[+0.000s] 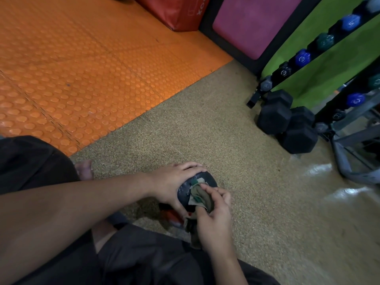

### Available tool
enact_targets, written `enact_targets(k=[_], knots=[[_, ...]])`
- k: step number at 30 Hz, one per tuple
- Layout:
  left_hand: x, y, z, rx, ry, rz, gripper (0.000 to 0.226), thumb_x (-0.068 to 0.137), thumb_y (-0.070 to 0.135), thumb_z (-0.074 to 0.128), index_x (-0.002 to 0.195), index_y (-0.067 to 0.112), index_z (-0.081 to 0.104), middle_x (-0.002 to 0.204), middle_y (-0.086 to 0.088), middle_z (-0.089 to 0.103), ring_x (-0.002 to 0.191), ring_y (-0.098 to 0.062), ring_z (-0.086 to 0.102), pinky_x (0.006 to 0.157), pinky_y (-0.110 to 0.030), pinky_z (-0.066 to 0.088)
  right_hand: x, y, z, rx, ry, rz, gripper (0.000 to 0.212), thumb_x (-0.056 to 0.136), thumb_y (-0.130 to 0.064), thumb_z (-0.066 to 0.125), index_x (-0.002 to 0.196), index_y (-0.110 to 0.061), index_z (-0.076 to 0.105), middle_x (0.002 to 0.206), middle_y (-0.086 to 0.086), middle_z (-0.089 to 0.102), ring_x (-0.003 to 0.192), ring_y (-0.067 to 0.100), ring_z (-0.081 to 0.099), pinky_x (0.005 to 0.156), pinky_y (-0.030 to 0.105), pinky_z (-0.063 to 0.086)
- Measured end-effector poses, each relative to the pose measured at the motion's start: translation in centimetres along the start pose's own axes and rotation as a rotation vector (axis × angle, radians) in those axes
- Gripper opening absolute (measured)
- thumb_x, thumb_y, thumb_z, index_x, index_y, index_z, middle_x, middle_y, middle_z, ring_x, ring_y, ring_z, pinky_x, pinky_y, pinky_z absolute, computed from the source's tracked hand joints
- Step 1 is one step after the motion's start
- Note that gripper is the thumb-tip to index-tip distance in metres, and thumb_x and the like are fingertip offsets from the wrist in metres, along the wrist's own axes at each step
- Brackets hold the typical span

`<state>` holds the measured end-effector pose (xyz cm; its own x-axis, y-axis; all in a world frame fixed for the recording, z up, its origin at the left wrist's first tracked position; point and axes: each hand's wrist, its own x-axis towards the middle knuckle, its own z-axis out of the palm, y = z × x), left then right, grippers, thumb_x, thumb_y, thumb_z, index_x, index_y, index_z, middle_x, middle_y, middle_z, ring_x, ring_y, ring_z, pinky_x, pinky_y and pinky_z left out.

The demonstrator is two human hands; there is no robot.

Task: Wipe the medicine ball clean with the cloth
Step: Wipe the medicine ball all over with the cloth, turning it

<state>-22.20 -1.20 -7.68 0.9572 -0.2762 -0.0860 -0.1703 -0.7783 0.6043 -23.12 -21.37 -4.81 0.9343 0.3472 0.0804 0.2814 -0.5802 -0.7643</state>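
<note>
The medicine ball (pixel 207 178) sits low in the frame, a little right of centre, dark and round, held just above or on the speckled floor (pixel 205 130) between the person's knees; whether it rests on the floor cannot be told, since the hands cover its lower part. Being a ball, it has no long axis, so what matters is which face is exposed: the top, turned up toward the camera, with pale markings on it.

The left hand (pixel 174 182) reaches in from the left edge of the frame and cups the ball's far and left side, fingers curled over the upper rim, steadying it. The right hand (pixel 213 214) comes up from the bottom of the frame and lies nearest the viewer, its fingers bunched round the cloth (pixel 200 195), an olive rag with a green patch, pressing it onto the ball's top face. A tail of the cloth hangs below the right palm. Both hands touch the ball; the right does the wiping, the left the holding.

The next stroke probably calls for the left hand to turn the ball so the covered side comes under the cloth.

No open container shows. At the right, a dumbbell rack (pixel 320 50) holds small dumbbells in slanting rows, and black hex dumbbells (pixel 287 120) lie on the floor at its foot. An orange studded mat (pixel 82 68) fills the upper left.
</note>
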Motion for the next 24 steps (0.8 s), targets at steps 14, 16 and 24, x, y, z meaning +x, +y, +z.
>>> enact_targets(k=[14,16,24], knots=[[-0.1,1.3,-0.2,0.018,-0.001,0.001,0.138,0.061,0.074,0.088,0.165,0.043,0.003,0.170,0.023,-0.001,0.154,-0.023,0.021,0.125,-0.039,0.019,-0.2,0.3,-0.3,-0.237,0.026,-0.107,0.049,0.079,-0.024,0.060,0.128,-0.027,0.064,0.119,-0.014,0.041,0.112,0.011,0.051,0.100,0.036,0.050],[-0.1,0.9,-0.2,0.017,-0.003,0.018,0.139,0.059,0.072,0.090,0.165,0.044,0.003,0.168,0.024,0.000,0.152,-0.024,0.024,0.125,-0.040,0.022,-0.7,0.1,0.0,-0.294,0.009,-0.164,0.047,0.075,-0.030,0.057,0.122,-0.029,0.063,0.119,-0.012,0.042,0.109,0.015,0.049,0.097,0.038,0.048],[0.6,0.2,0.3,-0.012,-0.005,-0.026,0.142,0.048,0.087,0.080,0.160,0.052,0.001,0.168,0.027,0.001,0.151,-0.030,0.029,0.124,-0.052,0.029,-0.4,0.7,-0.2,-0.304,0.061,-0.147,0.049,0.083,-0.033,0.059,0.131,-0.026,0.066,0.121,-0.012,0.040,0.114,0.016,0.053,0.095,0.033,0.050]])
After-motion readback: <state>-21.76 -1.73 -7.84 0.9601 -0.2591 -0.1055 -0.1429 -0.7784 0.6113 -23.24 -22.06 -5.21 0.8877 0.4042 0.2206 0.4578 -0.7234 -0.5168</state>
